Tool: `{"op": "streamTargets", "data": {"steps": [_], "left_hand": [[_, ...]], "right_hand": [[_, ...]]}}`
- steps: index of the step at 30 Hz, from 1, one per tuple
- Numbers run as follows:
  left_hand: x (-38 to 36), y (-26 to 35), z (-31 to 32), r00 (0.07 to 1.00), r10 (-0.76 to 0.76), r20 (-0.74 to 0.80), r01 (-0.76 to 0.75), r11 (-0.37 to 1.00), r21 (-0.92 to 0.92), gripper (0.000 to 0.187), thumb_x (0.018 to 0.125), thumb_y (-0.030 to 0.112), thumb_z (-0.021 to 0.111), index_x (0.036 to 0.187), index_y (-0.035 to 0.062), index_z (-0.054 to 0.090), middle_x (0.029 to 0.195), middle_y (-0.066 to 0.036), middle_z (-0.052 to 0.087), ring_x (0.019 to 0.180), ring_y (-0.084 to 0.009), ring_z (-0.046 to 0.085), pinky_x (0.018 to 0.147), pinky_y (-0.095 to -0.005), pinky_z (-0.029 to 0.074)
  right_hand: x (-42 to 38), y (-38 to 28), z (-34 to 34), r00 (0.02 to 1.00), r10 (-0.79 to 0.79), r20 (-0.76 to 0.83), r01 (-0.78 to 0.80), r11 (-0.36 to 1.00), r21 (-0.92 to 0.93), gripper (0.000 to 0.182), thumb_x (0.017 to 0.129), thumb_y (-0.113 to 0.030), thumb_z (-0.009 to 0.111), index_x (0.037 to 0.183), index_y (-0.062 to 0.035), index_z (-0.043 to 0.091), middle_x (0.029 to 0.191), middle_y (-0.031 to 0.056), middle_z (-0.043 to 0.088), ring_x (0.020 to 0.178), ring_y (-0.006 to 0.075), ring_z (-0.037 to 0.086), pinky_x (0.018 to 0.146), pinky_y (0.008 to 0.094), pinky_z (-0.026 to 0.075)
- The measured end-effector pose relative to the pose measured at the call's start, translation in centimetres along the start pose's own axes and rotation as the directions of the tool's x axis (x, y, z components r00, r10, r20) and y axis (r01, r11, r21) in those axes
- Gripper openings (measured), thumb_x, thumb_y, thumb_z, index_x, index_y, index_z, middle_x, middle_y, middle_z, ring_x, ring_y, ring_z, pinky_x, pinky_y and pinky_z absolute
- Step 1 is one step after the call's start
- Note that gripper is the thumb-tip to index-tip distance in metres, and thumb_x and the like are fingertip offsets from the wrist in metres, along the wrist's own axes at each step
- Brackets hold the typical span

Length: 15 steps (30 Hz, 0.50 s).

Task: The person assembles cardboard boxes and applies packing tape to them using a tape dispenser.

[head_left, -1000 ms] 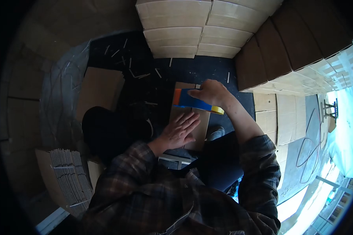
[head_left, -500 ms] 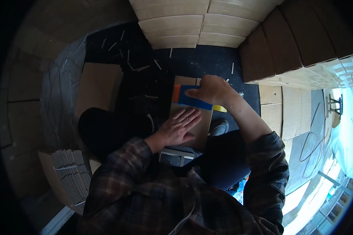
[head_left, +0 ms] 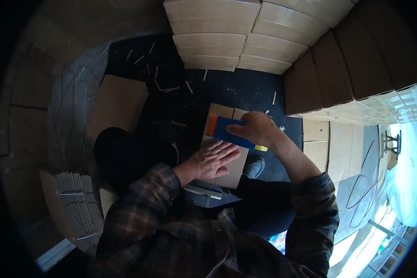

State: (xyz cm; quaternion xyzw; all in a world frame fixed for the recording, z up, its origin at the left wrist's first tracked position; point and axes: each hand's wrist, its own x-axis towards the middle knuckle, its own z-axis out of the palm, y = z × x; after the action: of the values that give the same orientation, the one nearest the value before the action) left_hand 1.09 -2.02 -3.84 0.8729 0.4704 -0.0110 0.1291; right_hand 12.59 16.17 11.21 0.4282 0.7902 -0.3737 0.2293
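Head view: person's right hand (head_left: 259, 129), just right of frame centre, grips oblong blue tool with orange and yellow ends (head_left: 231, 131); thumb lies along tool's upper face, other fingers curled, tips hidden. Tool over brown rectangular cardboard piece (head_left: 235, 169) near frame centre; cannot tell whether touching. Left hand (head_left: 211, 162), just below tool, palm down on cardboard piece, fingers extended, slightly spread. Stacked tan cardboard boxes (head_left: 211, 44) at top; bundled flat cardboard sheets (head_left: 78, 204) at lower left.
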Motion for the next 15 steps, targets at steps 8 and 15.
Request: {"op": "streamTargets", "data": {"steps": [8, 15], "left_hand": [[-0.2, -0.1, 0.2, 0.997, -0.01, -0.071, 0.008, 0.999, -0.037, 0.071, 0.093, 0.05, 0.045, 0.151, 0.015, 0.025, 0.16, -0.006, 0.011, 0.148, -0.0214, 0.003, 0.12, -0.0427, -0.003], [0.5, -0.1, -0.7, 0.99, 0.118, -0.079, -0.115, 0.993, 0.041, 0.065, 0.092, 0.049, 0.047, 0.147, 0.0177, 0.034, 0.158, -0.003, 0.019, 0.148, -0.0214, 0.008, 0.12, -0.043, -0.001]], "right_hand": [[-1.8, 8.9, 0.6, 0.993, -0.051, -0.105, 0.076, 0.966, 0.248, 0.055, 0.079, -0.052, 0.067, 0.094, 0.001, 0.071, 0.084, 0.0162, 0.069, 0.078, 0.0237, 0.068, 0.073, 0.0332, 0.053], [-1.0, 10.9, 1.7, 0.979, -0.06, -0.197, 0.131, 0.917, 0.376, 0.054, 0.076, -0.049, 0.069, 0.096, 0.0011, 0.071, 0.08, 0.0156, 0.068, 0.072, 0.0233, 0.067, 0.071, 0.0336, 0.053]]}}
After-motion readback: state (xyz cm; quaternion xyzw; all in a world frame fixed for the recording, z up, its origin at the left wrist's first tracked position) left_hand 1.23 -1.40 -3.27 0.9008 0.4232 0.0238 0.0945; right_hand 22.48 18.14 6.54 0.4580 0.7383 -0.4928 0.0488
